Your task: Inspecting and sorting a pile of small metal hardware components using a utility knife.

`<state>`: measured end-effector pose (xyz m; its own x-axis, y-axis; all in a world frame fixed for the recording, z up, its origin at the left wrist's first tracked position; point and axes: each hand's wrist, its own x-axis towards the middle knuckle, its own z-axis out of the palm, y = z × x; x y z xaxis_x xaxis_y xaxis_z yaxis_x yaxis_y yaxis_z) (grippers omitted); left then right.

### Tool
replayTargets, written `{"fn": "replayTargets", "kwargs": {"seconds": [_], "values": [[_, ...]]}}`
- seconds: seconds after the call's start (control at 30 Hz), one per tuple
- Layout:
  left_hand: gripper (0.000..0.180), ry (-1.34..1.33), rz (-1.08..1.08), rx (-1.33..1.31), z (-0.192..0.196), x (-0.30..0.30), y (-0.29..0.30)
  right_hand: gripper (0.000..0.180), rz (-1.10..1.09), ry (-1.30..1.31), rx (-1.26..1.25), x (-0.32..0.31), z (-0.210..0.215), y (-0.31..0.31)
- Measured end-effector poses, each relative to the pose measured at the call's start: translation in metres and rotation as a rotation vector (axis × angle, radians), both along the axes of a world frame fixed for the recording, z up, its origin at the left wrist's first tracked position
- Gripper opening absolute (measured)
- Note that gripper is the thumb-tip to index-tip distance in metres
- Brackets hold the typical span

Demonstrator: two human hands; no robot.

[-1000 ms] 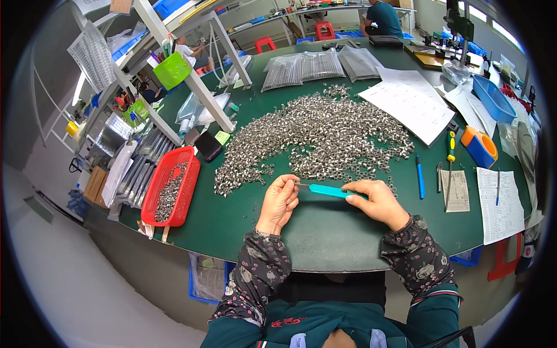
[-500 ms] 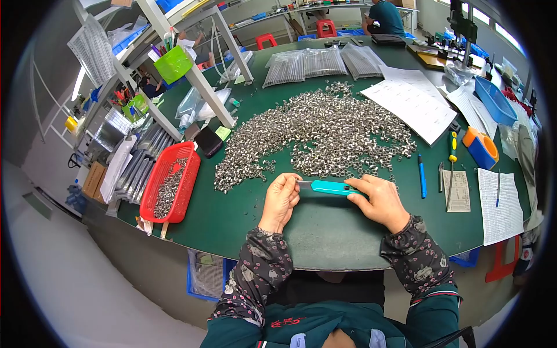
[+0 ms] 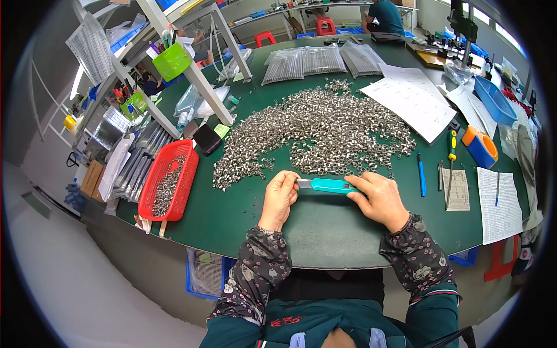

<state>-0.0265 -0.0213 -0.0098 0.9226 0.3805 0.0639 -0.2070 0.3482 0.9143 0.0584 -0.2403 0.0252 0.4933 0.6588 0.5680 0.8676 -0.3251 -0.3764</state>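
The teal utility knife (image 3: pixel 328 185) lies level near the bench's (image 3: pixel 325 243) front edge, just short of the heap of small metal parts (image 3: pixel 325 130). It looks light, stiff and smooth-sided; best gripped along the plastic body, clear of the blade end. The left hand (image 3: pixel 279 194) pinches the blade end, the right hand (image 3: pixel 380 200) closes on the body

A slim teal utility knife (image 3: pixel 328 185) lies level above the green table (image 3: pixel 325 238), its short grey blade end pointing to the person's left. It sits just in front of a wide heap of small silvery metal parts (image 3: pixel 325 130).
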Motion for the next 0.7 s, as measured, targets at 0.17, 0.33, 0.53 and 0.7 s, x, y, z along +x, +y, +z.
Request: {"fn": "replayTargets", "kwargs": {"seconds": [0.17,0.33,0.53,0.7], "values": [[0.017,0.031,0.013,0.054,0.0,0.0,-0.001,0.027,0.001,-0.016,-0.006,0.0,0.0,-0.001],[0.021,0.079,0.004,0.133,0.0,-0.001,0.002,0.029,0.024,-0.022,0.012,0.002,-0.002,-0.001],[0.022,0.155,-0.076,0.063,0.005,-0.003,0.006,0.026,0.032,-0.04,0.009,0.002,0.0,-0.003],[0.021,0.212,-0.126,-0.004,0.008,-0.007,0.011,0.027,0.047,-0.076,0.024,0.002,0.001,-0.003]]}}
